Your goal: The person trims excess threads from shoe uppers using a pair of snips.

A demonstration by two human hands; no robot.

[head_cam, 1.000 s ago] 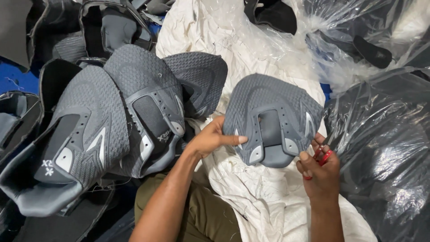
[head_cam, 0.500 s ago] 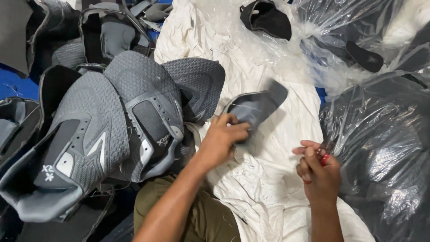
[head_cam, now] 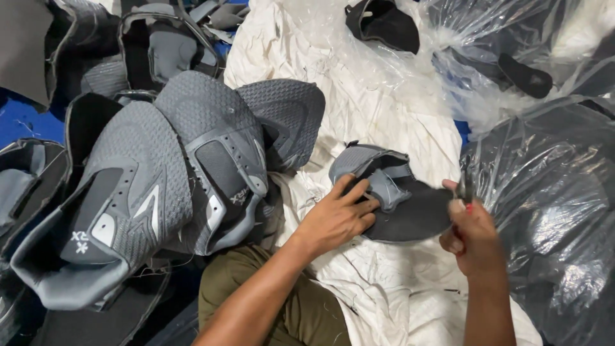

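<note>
The grey shoe upper (head_cam: 391, 192) now lies flipped, dark lining up, on the white cloth (head_cam: 384, 96). The left hand (head_cam: 336, 218) presses its edge, fingers spread. The right hand (head_cam: 471, 234) grips small snips (head_cam: 466, 187).

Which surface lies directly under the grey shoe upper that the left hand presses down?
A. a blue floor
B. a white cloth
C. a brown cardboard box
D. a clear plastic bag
B: the left hand holds the grey shoe upper flat on the creased white cloth, which shows on all sides of it.
</note>
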